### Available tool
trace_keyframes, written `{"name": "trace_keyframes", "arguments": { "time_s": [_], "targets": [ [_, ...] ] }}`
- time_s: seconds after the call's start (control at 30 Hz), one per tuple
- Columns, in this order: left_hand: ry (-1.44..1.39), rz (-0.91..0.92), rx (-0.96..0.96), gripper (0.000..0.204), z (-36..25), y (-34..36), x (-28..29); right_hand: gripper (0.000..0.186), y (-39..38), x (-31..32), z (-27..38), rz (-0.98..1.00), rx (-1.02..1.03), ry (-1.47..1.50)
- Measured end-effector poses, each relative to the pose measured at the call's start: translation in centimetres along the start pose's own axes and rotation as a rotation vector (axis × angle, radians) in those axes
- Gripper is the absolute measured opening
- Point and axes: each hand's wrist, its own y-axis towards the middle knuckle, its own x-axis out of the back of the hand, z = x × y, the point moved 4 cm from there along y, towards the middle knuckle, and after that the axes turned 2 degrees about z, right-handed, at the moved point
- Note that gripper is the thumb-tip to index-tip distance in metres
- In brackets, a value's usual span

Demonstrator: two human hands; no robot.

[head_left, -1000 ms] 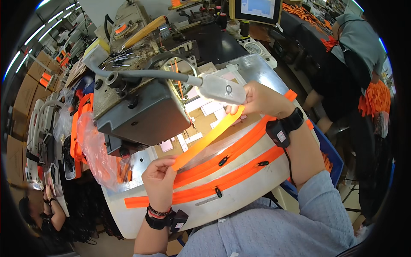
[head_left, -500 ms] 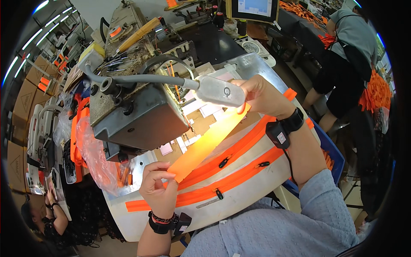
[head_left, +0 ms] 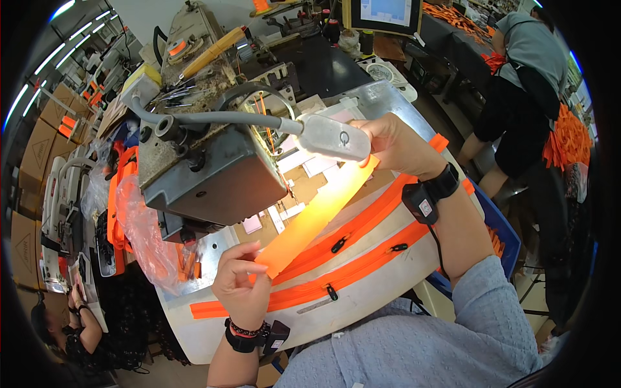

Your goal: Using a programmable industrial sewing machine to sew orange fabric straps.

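An orange fabric strip [head_left: 315, 218] is stretched slantwise between my two hands under a lit lamp head [head_left: 334, 137]. My left hand [head_left: 242, 281] pinches its near left end between thumb and fingers. At the far right end, my right hand [head_left: 402, 147] grips the strip beside the lamp, which partly hides those fingers. Below the strip, an orange zipper [head_left: 362, 227] with a black pull lies across the pale table. Nearer to me lies another orange zipper [head_left: 362, 268] with black pulls.
A sewing machine head [head_left: 217, 171] stands just left of the strip. Under the lamp sits a brown template [head_left: 304, 187] with white pieces. A blue bin [head_left: 511, 239] is at the right, a clear plastic bag [head_left: 152, 239] at the left. Another person [head_left: 530, 58] bends at the far right.
Both hands keep hold of the orange strip. My left hand and its end of the strip have shifted very slightly to the right; my right hand stays almost still.
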Motion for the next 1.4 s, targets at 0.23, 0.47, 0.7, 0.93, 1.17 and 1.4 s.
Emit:
{"name": "trace_keyframes", "arguments": {
  "time_s": [0.23, 0.47, 0.7, 0.93, 1.17, 1.4],
  "targets": [
    [-0.119, -0.02, 0.063, 0.02, 0.5, 0.0, -0.1, 0.014, 0.0, -0.3, -0.2, -0.015, -0.108, 0.002],
    [-0.336, -0.07, 0.457, 0.015, 1.5, 0.1, -0.8, 0.009, -0.6, -0.7, 0.2, 0.049, -0.384, -0.035],
    [-0.561, -0.067, 0.581, 0.01, 3.0, -0.1, -0.7, 0.017, -1.0, -1.1, 0.4, 0.122, -0.487, -0.016],
    [-0.5, -0.085, 0.585, 0.013, 2.9, 0.1, -0.8, 0.022, -1.5, -0.4, 0.3, 0.248, -0.526, -0.008],
    [-0.252, 0.06, 0.659, 0.013, 3.4, 0.1, -1.0, 0.031, -1.2, -2.5, -0.6, 0.168, -0.656, -0.027],
    [-0.281, 0.061, 0.645, 0.019, 3.6, 0.0, -0.9, 0.027, -1.2, -2.7, -1.8, 0.178, -0.71, -0.026]
  ]
}}
